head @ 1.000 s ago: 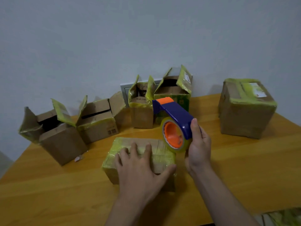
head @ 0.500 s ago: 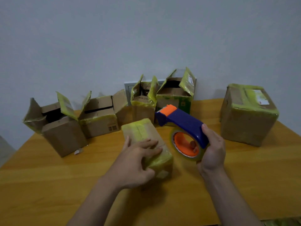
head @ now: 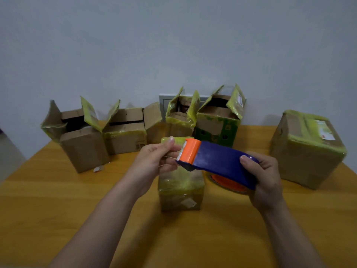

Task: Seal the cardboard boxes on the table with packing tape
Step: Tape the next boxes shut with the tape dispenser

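Currently the left hand (head: pixel 154 161) is pinching the loose tape end (head: pixel 171 157) at the orange cutter head (head: pixel 190 150) of the tape dispenser (head: pixel 218 161), thumb above and fingers curled beneath. The tape is showing only as a thin pale strand, so how much is pulled free cannot be told. The right hand (head: pixel 264 182) is wrapping round the blue body of the dispenser, thumb lying on top, with the roll (head: pixel 228 183) hanging underneath. Both hands are holding the tool in the air directly above the small box (head: pixel 181 188), which is standing on the table (head: pixel 58 209) with yellowish tape already covering its top and upper sides.

The step in hand appears to be drawing out a starting length of tape. Recommended procedure:

1. Pull straight away from the cutter head, keeping the strip flat and untwisted.
2. Grip only the very edge of the strip, so little adhesive is fouling the fingers.
3. Anchor the end over the far edge of the small box before running the dispenser along the seam.
4. Steady the small box with the free hand; it is likely light and may be sliding under tension.

Behind the small box, four open boxes (head: pixel 125 130) are waiting with flaps raised. To its right, a larger closed box (head: pixel 307 149) is sitting taped.
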